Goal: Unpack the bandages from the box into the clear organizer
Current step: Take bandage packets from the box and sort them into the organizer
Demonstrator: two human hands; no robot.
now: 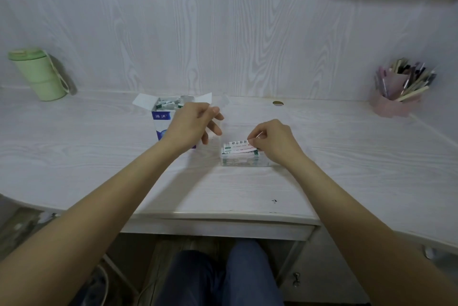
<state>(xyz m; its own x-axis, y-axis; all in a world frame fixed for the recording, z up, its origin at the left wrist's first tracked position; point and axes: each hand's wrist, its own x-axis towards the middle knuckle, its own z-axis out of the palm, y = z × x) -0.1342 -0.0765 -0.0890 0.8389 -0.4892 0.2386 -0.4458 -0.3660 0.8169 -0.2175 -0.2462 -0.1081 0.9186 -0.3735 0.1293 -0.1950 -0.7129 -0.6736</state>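
Observation:
An open white and blue box stands on the desk with its flaps up and several wrapped bandages showing inside. Right of it sits the clear organizer, holding a stack of wrapped bandages. My right hand pinches the right end of the top bandage over the organizer. My left hand hovers in front of the box, between box and organizer, with loosely curled fingers and nothing visible in it. It hides part of the box's front.
A green lidded cup stands at the back left by the wall. A pink holder full of pens stands at the back right. A small round hole lies in the desk behind the organizer. The desk edge runs close to my knees.

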